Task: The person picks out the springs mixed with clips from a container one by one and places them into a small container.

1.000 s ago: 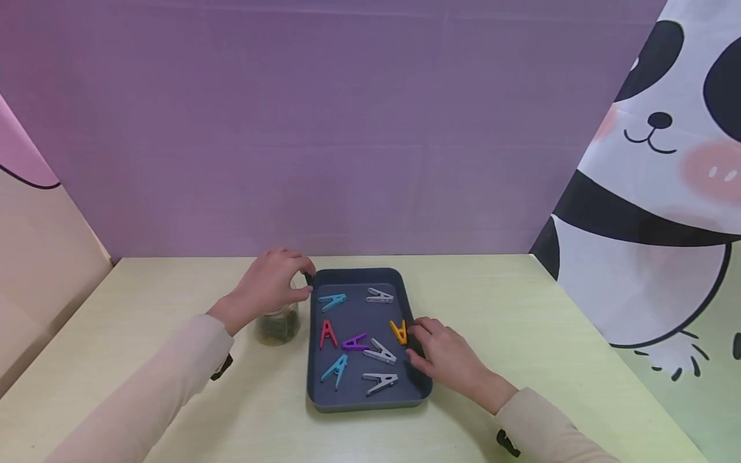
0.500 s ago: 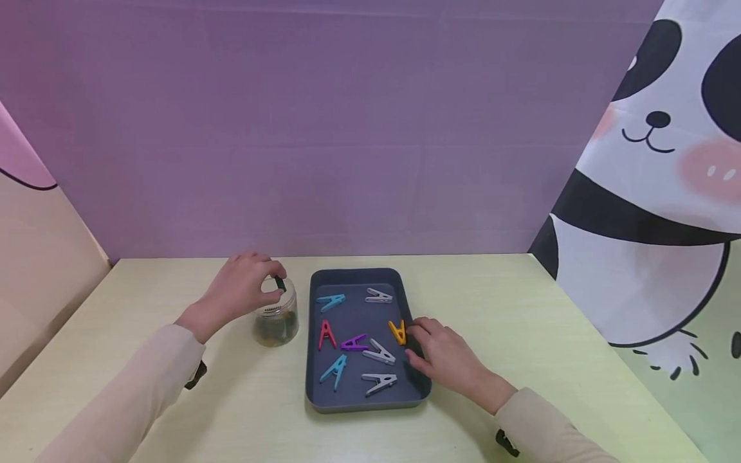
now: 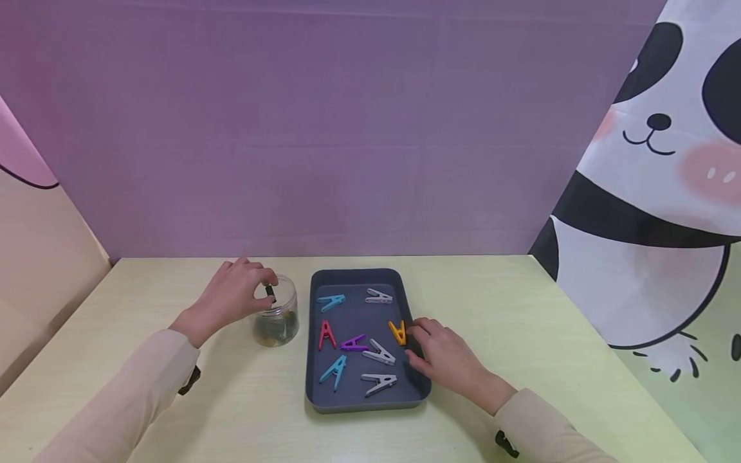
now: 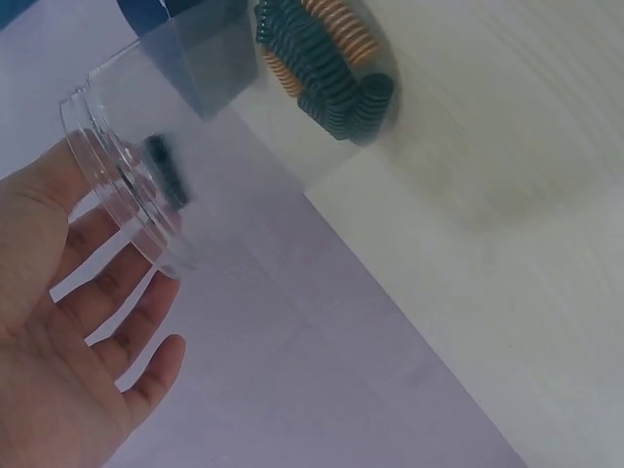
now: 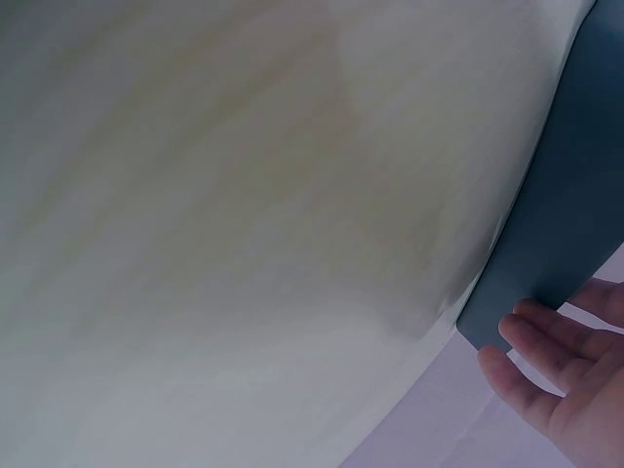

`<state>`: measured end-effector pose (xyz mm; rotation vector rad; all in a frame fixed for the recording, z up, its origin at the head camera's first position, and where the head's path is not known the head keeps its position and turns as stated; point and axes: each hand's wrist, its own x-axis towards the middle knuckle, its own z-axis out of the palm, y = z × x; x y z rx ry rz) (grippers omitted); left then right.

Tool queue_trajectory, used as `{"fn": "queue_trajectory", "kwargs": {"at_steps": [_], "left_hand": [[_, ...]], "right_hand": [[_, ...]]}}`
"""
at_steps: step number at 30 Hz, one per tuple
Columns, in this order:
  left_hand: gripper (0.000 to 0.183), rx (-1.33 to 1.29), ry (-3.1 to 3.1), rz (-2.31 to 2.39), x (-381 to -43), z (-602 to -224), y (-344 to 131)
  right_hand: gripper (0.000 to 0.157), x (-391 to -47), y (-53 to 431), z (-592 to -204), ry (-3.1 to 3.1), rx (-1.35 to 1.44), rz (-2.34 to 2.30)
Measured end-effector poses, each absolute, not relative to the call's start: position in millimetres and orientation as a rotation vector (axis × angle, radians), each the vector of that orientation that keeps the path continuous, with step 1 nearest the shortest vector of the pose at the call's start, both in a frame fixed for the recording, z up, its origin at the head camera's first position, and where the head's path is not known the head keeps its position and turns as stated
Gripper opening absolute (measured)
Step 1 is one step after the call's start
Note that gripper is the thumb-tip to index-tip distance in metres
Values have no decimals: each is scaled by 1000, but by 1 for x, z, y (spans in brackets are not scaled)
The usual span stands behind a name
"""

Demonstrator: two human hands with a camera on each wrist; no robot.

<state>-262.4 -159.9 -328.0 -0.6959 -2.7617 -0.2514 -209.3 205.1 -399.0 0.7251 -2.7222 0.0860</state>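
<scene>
In the head view my left hand (image 3: 231,292) pinches a short dark green ribbed piece (image 3: 270,293) between thumb and forefinger at the mouth of a clear jar (image 3: 289,318). Through the jar's wall in the left wrist view, the piece (image 4: 164,171) shows just inside the rim. Green ribbed pieces (image 4: 327,73) and orange ones (image 4: 341,29) lie at the jar's bottom. My right hand (image 3: 448,360) rests at the right edge of a dark grey tray (image 3: 370,404); its fingers touch the tray's wall in the right wrist view.
Several clothespins lie in the tray, among them a red one (image 3: 327,334), a purple one (image 3: 354,344), a yellow one (image 3: 397,332), blue ones and grey ones. Tray and jar stand side by side on a pale table (image 3: 492,321). A purple backdrop (image 3: 347,128) rises behind.
With the dark piece in its fingers, my left hand has moved left from the tray's upper left edge to the jar's mouth. My right hand and the clothespins have stayed put.
</scene>
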Motion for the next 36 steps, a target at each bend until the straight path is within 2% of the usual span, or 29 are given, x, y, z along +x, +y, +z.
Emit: {"fn": "queue_trajectory", "kwargs": {"at_steps": [22,29,36], "left_hand": [[22,-676,-2701,-306,-263,-332,-167],[20,-664,-2629,-337,-261,-331,-174],[29,-621,-2579,-401,-251,-320,-186]], "right_hand": [[34,-216,210,-396,-2651,797,38],[32,-223,214,-384,-2615,772,77],[38,-235,230,-366,-2605,696,144]]}}
